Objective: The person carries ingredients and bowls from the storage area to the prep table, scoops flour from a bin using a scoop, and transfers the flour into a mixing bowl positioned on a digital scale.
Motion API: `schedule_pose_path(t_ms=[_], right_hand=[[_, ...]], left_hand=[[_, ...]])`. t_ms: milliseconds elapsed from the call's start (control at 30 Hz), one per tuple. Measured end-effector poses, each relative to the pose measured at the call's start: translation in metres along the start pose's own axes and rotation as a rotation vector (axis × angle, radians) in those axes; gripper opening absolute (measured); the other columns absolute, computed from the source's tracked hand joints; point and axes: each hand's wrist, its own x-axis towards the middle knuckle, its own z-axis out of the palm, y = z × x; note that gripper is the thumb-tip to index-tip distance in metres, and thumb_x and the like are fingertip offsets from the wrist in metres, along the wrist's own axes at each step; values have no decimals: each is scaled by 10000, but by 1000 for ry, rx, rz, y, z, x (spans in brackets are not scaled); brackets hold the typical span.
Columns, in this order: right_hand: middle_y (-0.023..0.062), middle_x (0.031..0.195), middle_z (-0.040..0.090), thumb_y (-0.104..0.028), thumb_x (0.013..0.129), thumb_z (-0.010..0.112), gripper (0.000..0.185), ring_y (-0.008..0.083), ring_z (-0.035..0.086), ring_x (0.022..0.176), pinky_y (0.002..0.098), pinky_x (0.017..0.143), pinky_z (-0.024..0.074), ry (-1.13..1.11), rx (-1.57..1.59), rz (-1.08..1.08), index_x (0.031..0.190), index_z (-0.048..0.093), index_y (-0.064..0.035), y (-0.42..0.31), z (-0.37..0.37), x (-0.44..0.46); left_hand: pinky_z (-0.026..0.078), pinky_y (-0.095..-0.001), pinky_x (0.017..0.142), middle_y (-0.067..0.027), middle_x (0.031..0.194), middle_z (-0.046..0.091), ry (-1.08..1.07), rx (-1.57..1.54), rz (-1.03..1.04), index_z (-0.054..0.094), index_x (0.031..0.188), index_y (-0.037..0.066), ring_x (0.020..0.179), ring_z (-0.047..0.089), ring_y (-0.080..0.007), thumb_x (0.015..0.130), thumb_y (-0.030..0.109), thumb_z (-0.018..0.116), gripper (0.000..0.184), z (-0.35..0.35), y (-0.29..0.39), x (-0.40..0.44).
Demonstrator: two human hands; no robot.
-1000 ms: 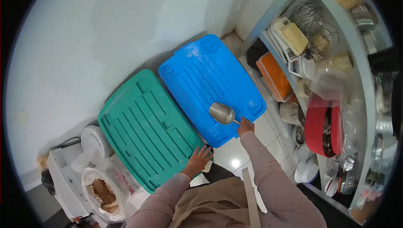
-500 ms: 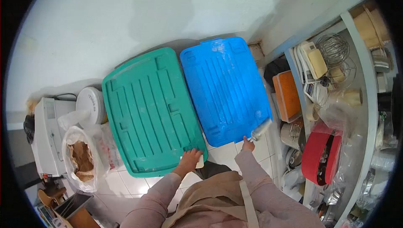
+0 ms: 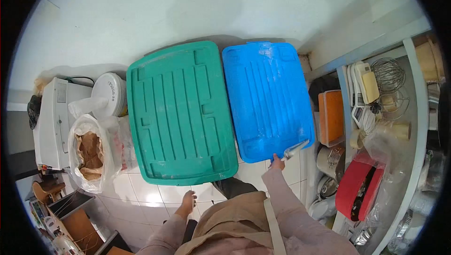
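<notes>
My right hand point(image 3: 277, 162) grips the handle of a metal scoop point(image 3: 296, 149), whose bowl lies over the front right corner of the blue lid point(image 3: 270, 100). My left hand point(image 3: 189, 201) hangs above the tiled floor, just in front of the green lid point(image 3: 183, 114). Its fingers are partly spread and it touches nothing. Both ribbed lids stand side by side against the wall, with whitish dust on them.
On the left are an open white bag with brown paper point(image 3: 90, 156), a round white tub point(image 3: 110, 93) and a white appliance point(image 3: 52, 123). A shelf point(image 3: 416, 128) on the right holds whisks, a red container point(image 3: 359, 187) and an orange box point(image 3: 332, 116).
My left hand has come off the green lid and moved down and left. The scoop has swung to the right in my right hand. The view has turned, levelling the lids.
</notes>
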Motion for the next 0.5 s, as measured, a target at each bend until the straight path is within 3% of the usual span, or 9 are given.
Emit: schedule_pose_path(t_ms=[67, 100, 167, 200, 233, 267, 367, 433, 500], right_hand=[[74, 1011, 599, -66, 785, 678, 231, 186, 582, 802, 329, 622, 497, -46, 274, -250, 991, 578, -29, 8, -18, -4], [35, 992, 578, -53, 785, 673, 253, 170, 555, 853, 333, 713, 477, -140, 374, -280, 1000, 540, -61, -11, -33, -35], [22, 942, 557, -40, 785, 669, 259, 166, 548, 840, 348, 739, 470, -232, 431, -374, 990, 518, -88, -53, -58, -85], [15, 917, 547, -33, 784, 666, 265, 164, 544, 833, 356, 752, 466, -275, 453, -423, 985, 507, -102, -77, -73, -112], [3, 892, 511, -17, 787, 657, 297, 157, 525, 869, 376, 799, 453, -304, 457, -462, 997, 479, -129, -114, -80, -155], [-8, 893, 508, -32, 810, 639, 261, 145, 524, 845, 354, 756, 462, -361, 505, -502, 992, 480, -131, -141, -85, -168], [-4, 980, 530, -65, 847, 608, 209, 152, 527, 895, 363, 768, 463, -530, 656, -584, 1010, 490, -123, -228, -76, -214], [24, 1024, 525, 5, 818, 600, 348, 168, 519, 947, 387, 822, 458, -649, 651, -609, 1116, 465, -111, -295, -60, -272], [31, 1002, 545, -23, 824, 608, 294, 175, 547, 881, 361, 770, 484, -712, 594, -621, 1079, 485, -102, -345, -39, -277]], left_hand=[[345, -290, 440, -90, 1037, 562, 51, -301, -295, 405, 1199, 156, 571, 428, -157, 859, 392, 455, 417, -17, 20, -31], [337, -281, 432, -88, 1094, 544, 50, -386, -264, 384, 1224, 206, 564, 417, -153, 844, 432, 467, 450, -24, 22, -28], [335, -278, 424, -77, 1155, 531, 71, -577, -243, 367, 1251, 325, 545, 408, -154, 841, 466, 462, 443, -30, 28, -15], [340, -283, 419, -42, 1043, 546, 3, -609, -136, 360, 1270, 275, 526, 405, -148, 822, 488, 501, 516, -27, 35, -15], [338, -283, 401, -8, 851, 513, -116, -735, -290, 425, 1185, 196, 497, 397, -141, 789, 514, 557, 524, -28, 45, -9], [313, -273, 372, 14, 722, 437, -59, -832, -267, 469, 1015, 161, 457, 364, -131, 761, 532, 595, 467, -17, 51, -5], [287, -260, 355, 17, 683, 424, -31, -952, -205, 451, 887, 183, 421, 338, -123, 770, 523, 589, 386, 5, 61, -14], [287, -258, 352, 19, 653, 416, 25, -958, -189, 445, 870, 189, 403, 332, -119, 770, 519, 590, 374, 10, 65, -19], [291, -256, 352, 21, 639, 409, -60, -952, -201, 451, 864, 194, 399, 343, -117, 774, 515, 590, 361, 3, 67, -31]])
